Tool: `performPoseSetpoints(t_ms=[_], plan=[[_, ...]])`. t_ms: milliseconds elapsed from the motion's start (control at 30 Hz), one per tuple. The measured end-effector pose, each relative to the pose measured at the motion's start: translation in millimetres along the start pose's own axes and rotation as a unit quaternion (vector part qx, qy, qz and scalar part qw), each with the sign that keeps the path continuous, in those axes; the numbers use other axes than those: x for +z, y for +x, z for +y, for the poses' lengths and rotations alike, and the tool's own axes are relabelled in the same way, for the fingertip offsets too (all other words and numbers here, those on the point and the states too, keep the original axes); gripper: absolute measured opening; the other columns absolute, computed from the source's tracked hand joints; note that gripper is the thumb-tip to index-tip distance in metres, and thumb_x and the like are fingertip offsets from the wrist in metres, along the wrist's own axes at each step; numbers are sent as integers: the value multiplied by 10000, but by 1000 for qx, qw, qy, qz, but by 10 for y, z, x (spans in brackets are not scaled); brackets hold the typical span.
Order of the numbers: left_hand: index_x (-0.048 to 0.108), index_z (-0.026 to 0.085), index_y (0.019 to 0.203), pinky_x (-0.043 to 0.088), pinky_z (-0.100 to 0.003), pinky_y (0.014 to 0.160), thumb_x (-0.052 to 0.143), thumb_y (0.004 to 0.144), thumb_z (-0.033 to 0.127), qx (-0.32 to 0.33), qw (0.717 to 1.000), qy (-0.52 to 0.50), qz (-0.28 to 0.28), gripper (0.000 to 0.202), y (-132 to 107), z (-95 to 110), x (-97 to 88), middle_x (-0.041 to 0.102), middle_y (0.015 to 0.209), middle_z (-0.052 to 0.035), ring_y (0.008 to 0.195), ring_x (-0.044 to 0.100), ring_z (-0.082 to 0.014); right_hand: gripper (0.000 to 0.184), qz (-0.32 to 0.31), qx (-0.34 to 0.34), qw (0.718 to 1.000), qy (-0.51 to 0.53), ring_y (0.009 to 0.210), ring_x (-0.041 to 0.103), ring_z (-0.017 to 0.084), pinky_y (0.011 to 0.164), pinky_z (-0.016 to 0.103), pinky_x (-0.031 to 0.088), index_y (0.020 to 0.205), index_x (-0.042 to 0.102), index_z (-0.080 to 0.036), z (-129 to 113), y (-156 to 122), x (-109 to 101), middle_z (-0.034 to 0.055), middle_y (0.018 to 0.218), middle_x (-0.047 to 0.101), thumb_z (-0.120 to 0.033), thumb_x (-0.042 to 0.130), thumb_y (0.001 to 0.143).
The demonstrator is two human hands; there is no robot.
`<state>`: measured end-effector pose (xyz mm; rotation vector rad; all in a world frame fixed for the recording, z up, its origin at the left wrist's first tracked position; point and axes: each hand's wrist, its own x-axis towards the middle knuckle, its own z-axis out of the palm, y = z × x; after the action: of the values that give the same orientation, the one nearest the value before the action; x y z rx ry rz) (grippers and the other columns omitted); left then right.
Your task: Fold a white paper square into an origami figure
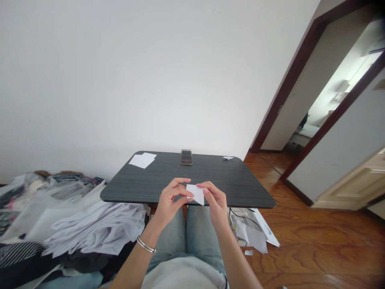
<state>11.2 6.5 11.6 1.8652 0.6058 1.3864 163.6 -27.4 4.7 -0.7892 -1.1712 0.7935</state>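
Observation:
A small folded piece of white paper (196,193) is held up between both hands, over the near edge of the dark table (162,176). My left hand (174,195) pinches its left side between thumb and fingers. On the right side, my right hand (215,198) grips the paper with thumb and forefinger. Its individual folds are too small to make out. At the table's far right lies a small folded white paper figure (227,157). Loose white sheets (142,160) overlap at the far left corner.
A phone-like device on a stand (186,157) is at the table's back, by the white wall. To the left is a heap of clothes and bags (96,226). Papers and a cable (251,235) lie on the wooden floor at right, near a doorway (288,96).

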Motion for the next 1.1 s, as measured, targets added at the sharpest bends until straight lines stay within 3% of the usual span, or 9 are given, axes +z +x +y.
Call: performPoseSetpoints(t_ms=[67,233,433,700,1100], plan=[[741,187,776,493,-284,734,677,763,202,-14,1000,-6,4,68,-1,-2,3,608,1099,-105,833,607,-172,156,1,10,1000,1,653,529,141,542,237,410,907,682,-203,36,7,3,22,763,589,-272,624,780],[730,167,786,513,-276,744,646,782,217,-57,998,-24,19,98,8,17,37,618,1075,-107,895,616,-187,295,70,4,998,5,681,556,140,593,247,449,997,630,-214,128,19,18,11,775,605,-200,696,710],[685,152,798,523,-270,728,678,747,243,-89,991,-80,60,104,33,-5,99,618,1003,-85,849,621,-169,82,31,-11,998,-47,742,590,167,630,270,459,838,693,-200,139,-8,14,37,800,646,-217,652,768],[653,155,882,529,-280,754,745,665,180,-112,982,-140,58,237,32,-6,120,633,1023,-74,835,638,-166,104,19,-45,997,-54,792,604,180,656,283,475,865,712,-220,181,-3,1,44,841,663,-209,640,790],[650,158,985,517,-301,837,699,695,109,-125,982,-141,27,298,36,53,103,642,1116,-91,927,633,-179,147,21,-58,995,-77,747,596,161,612,262,492,931,689,-221,149,-7,-2,36,846,657,-215,654,788]])
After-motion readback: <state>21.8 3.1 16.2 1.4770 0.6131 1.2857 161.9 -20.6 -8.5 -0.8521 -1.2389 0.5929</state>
